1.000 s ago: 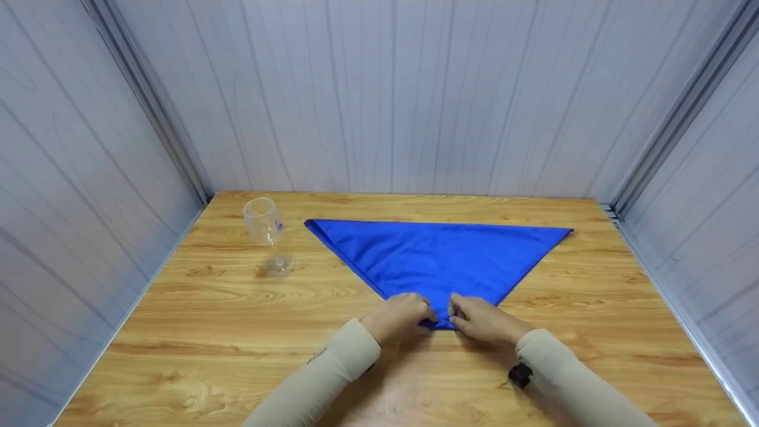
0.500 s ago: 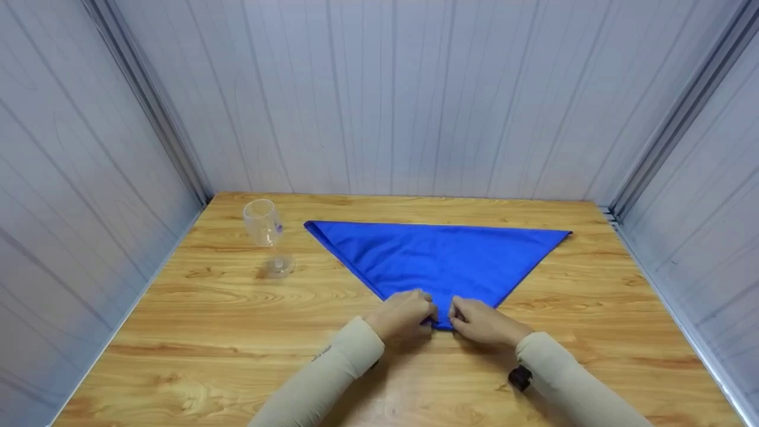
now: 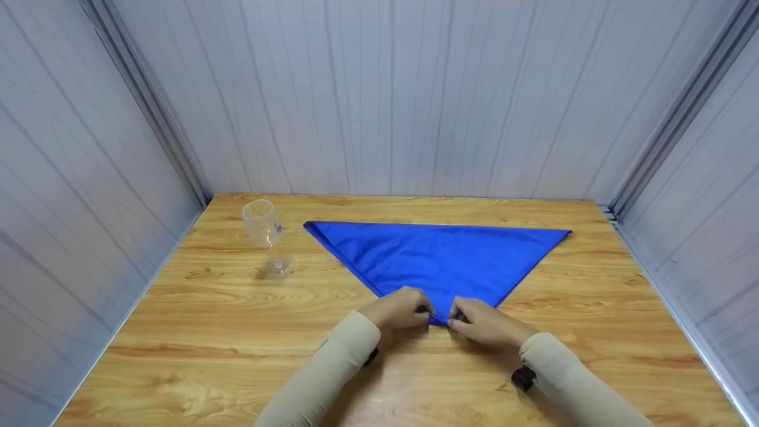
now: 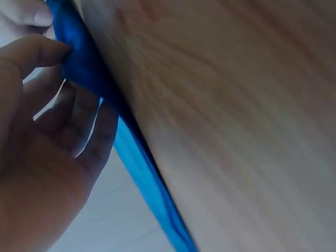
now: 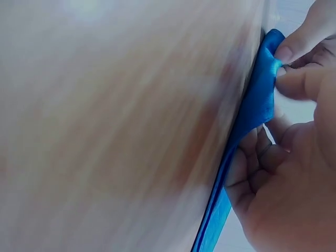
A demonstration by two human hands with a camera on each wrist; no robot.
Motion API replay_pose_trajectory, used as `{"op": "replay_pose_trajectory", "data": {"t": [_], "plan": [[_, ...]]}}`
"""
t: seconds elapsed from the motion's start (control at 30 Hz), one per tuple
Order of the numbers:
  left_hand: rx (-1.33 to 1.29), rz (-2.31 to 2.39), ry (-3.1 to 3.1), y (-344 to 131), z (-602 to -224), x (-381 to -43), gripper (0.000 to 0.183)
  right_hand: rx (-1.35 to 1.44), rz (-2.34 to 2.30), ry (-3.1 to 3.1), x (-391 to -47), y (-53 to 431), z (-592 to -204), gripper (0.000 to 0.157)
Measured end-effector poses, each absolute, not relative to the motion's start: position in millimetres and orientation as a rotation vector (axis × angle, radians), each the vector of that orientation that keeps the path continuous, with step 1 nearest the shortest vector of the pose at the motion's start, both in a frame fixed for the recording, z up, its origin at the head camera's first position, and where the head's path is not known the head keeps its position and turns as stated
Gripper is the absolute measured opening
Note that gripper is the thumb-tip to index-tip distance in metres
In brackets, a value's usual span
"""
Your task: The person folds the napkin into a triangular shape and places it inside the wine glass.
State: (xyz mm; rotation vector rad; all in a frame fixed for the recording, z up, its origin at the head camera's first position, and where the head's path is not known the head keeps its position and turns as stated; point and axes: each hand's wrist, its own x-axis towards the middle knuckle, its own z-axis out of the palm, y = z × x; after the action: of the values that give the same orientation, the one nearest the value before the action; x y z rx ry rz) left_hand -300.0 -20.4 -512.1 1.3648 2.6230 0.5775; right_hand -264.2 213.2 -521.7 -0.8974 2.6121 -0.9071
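A blue cloth napkin [image 3: 439,255], folded with a long straight far edge and narrowing toward me, lies flat on the wooden table. At its short near edge my left hand [image 3: 398,308] and right hand [image 3: 487,322] sit side by side, a small gap between them. In the left wrist view, the thumb and fingers of the left hand [image 4: 50,113] pinch the folded edge of the napkin [image 4: 86,60]. The right wrist view has the right hand [image 5: 294,157] pinching the same edge, its fingers tucked behind the cloth [image 5: 257,100].
A clear stemmed wine glass [image 3: 262,228] stands upright to the left of the napkin. The wooden table [image 3: 195,338] meets pale panelled walls [image 3: 379,101] at the back and both sides.
The napkin's near edge has been turned slightly farther away from me. My left hand has shifted a little, its fingers lifting at the edge; the right hand has barely moved. The glass stays put.
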Motion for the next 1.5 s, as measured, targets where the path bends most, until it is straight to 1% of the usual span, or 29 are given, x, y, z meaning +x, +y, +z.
{"op": "replay_pose_trajectory", "data": {"t": [0.1,0.2,0.37,0.6,0.9,1.17,1.3,1.5], "plan": [[1.283,0.675,2.554,-24,-513,-305,0.015,-0.905,-0.875,2.597,-263,215,-520,0.013],[1.184,0.728,2.536,-25,-513,-307,0.014,-0.94,-0.837,2.614,-263,216,-520,0.017],[1.059,0.768,2.561,-24,-512,-306,0.007,-1.011,-0.785,2.665,-264,219,-523,0.015],[1.022,0.824,2.544,-24,-516,-309,0.006,-1.072,-0.743,2.69,-262,221,-521,0.013],[0.983,0.869,2.535,-27,-517,-312,0.004,-0.982,-0.796,2.647,-267,224,-513,0.007],[0.903,0.904,2.511,-28,-514,-310,0.005,-1.007,-0.735,2.607,-284,223,-513,0.021],[0.904,0.893,2.523,-28,-515,-310,0.006,-0.964,-0.714,2.586,-290,220,-511,0.027],[0.883,0.868,2.528,-26,-515,-311,0.005,-0.9,-0.662,2.624,-293,213,-509,0.028]]}}
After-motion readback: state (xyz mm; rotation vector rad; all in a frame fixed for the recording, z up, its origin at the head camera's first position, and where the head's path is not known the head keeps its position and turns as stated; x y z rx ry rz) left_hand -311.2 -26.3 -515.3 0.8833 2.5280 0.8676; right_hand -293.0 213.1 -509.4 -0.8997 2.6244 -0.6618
